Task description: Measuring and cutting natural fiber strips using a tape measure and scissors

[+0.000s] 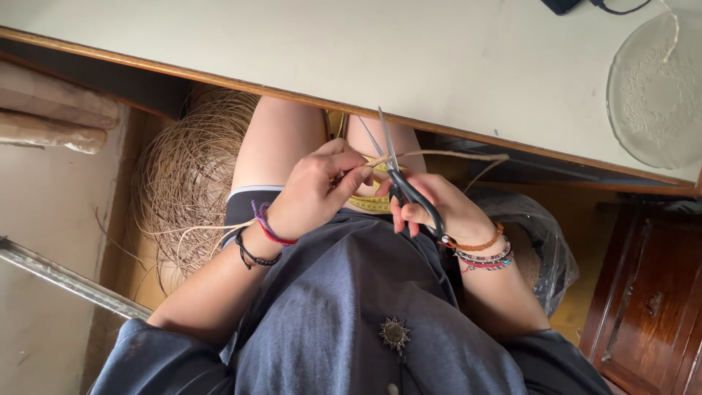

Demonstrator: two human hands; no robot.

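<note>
My left hand (316, 189) pinches a thin tan fibre strand (446, 154) that runs out to the right below the table edge. My right hand (439, 207) grips black-handled scissors (398, 179), their blades apart and pointing up, straddling the strand next to my left fingertips. Both hands hover over my lap. A yellow tape measure (369, 202) lies across my thigh beneath the hands. Both wrists wear cord and bead bracelets.
A big coil of tan fibre (186, 175) sits on the floor to the left of my leg. The pale table (365, 51) spans the top, with a clear glass plate (654, 91) at its right. A plastic bag (541, 241) and dark wooden cabinet (651, 292) stand at right.
</note>
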